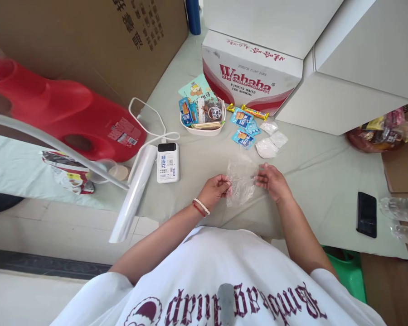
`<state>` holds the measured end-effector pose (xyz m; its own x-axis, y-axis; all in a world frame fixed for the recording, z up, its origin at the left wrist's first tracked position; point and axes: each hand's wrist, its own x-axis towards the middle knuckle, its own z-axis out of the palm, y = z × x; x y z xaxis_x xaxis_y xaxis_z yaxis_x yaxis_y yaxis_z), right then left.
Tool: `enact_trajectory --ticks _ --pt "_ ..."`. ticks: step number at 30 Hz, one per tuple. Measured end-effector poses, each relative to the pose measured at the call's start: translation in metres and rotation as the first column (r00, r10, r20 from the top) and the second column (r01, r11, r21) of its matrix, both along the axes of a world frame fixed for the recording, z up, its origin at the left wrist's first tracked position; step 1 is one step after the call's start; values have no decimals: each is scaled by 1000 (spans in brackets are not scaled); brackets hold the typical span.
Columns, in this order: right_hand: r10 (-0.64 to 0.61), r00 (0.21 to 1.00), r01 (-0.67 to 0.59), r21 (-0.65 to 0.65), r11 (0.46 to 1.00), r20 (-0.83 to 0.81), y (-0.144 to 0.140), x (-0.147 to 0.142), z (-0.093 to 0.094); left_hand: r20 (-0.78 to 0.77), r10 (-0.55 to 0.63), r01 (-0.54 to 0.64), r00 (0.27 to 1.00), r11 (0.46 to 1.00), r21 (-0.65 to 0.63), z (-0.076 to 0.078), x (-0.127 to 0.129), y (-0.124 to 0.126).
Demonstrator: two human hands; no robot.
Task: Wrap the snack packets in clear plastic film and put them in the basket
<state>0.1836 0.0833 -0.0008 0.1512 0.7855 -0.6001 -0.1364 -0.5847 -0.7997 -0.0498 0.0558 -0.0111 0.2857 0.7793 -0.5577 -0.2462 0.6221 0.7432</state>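
My left hand pinches the left edge of a clear, crinkled plastic bag over the cloth-covered table. At the bag's right edge is my right hand, its fingers apart and stretched toward the plastic; whether the fingertips touch it I cannot tell. Just beyond the bag lie several small white packets and several blue snack sachets. Behind these are yellow-wrapped sticks. To the left of them, a white basket holds sachets, a dark snack pack and a pale green packet.
A white power bank with a cable and a clear plastic roll lie left. A large red bottle stands beyond them. At the back is a Wahaha carton. A black phone lies right, beside clear bottles.
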Motion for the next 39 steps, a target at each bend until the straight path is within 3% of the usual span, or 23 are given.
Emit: enact_trajectory --ticks 5,9,11,12,14,16,19,21,27,30,35,39 --pt "128 991 -129 -26 991 -25 -41 -24 3 -25 55 -53 998 995 86 -9 5 2" --pt "107 994 -107 3 994 -28 -49 -18 -1 -78 15 -7 997 995 96 -20 -3 6" --pt "100 995 -100 2 995 1 -49 -13 -1 -216 4 33 976 985 168 -21 -7 4" --pt "110 994 -110 0 994 16 -49 -12 -1 -330 61 28 942 966 257 -19 -8 1" --pt "117 992 -118 14 993 56 -49 -14 -1 -525 264 50 809 860 508 -12 -10 -5" --pt "106 990 -111 41 993 93 -50 -20 0 -581 341 235 739 678 697 -4 -9 -13" --pt "111 987 -119 67 991 118 -53 -27 1 -632 98 542 769 424 725 3 0 -20" --pt "115 987 -123 68 990 114 -55 -28 2 -673 -10 631 739 359 688 -1 10 -21" --pt "51 998 -52 41 998 42 -65 -15 6 -753 -14 702 658 372 607 -23 27 -20" --pt "30 999 -29 -27 999 20 -75 -6 10 -780 28 729 625 338 596 -27 25 -21" --pt "142 987 -154 -182 971 -75 -91 -4 15 -823 125 774 555 286 565 -25 24 -24" --pt "194 974 -211 -158 965 -115 -97 -8 14 -843 164 813 512 225 537 -25 24 -26"
